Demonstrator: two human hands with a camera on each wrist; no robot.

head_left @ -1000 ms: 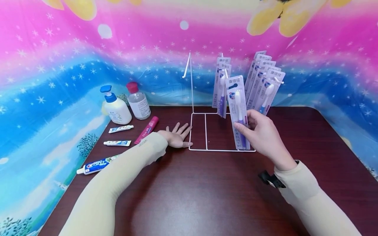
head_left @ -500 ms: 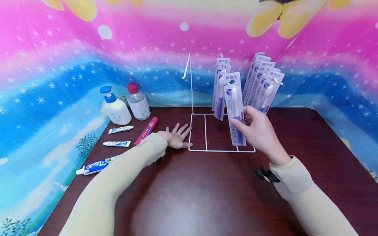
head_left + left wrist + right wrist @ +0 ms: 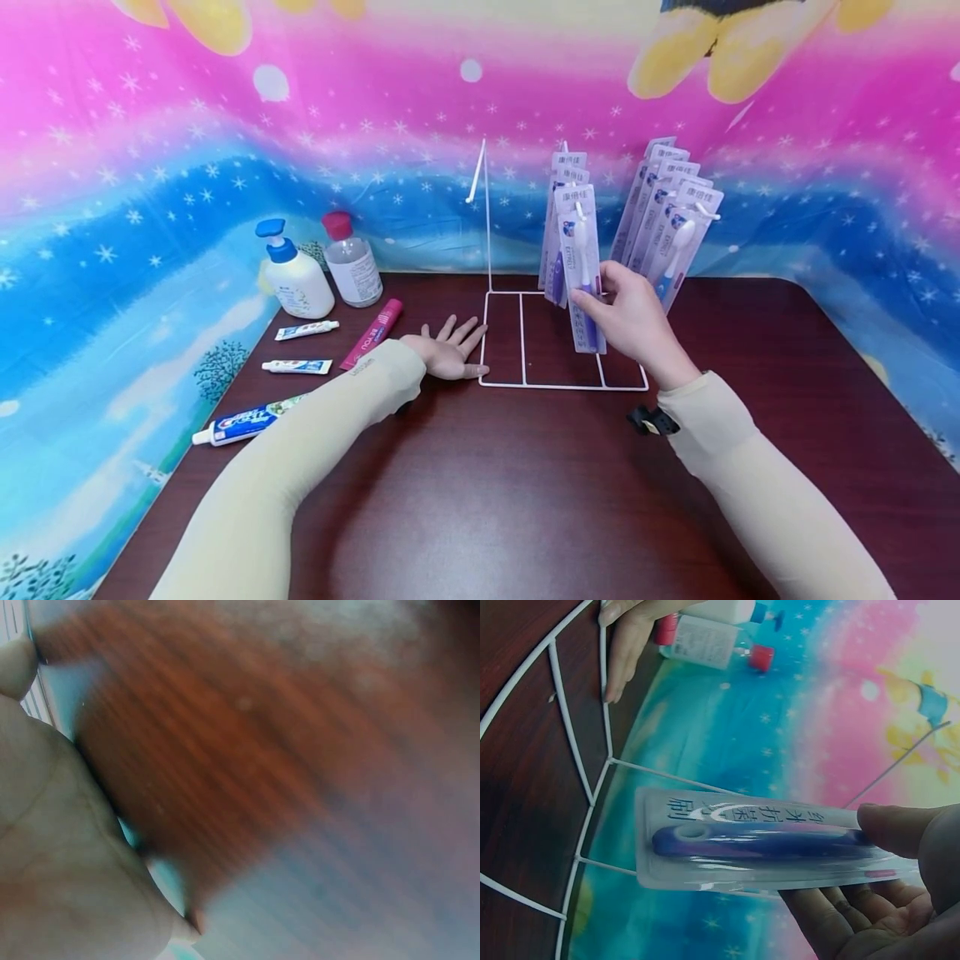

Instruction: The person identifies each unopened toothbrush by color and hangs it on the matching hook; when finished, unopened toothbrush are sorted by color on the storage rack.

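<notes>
My right hand (image 3: 630, 312) pinches the edge of a packaged purple toothbrush (image 3: 581, 258), thumb in front and fingers behind. The pack's top overlaps the tip of the middle hook of a white wire rack (image 3: 562, 387), in front of other hanging packs (image 3: 555, 225). In the right wrist view the pack's lower end (image 3: 750, 844) shows, with the thumb on its face. My left hand (image 3: 450, 354) lies on the table with fingers spread, its fingertips and thumb at the rack's left base wire. In the left wrist view only part of the palm (image 3: 67, 840) shows.
Several toothbrush packs (image 3: 667, 225) hang on the right hook; the left hook (image 3: 476, 171) is bare. On the left stand a pump bottle (image 3: 296, 275) and a red-capped bottle (image 3: 354, 262). Nearby lie a pink tube (image 3: 375, 333), small tubes (image 3: 297, 367) and a larger toothpaste tube (image 3: 251, 421).
My right hand has moved left and slightly away from me, bringing the toothbrush pack in line with the middle hook. My left hand has stayed at the rack's base.
</notes>
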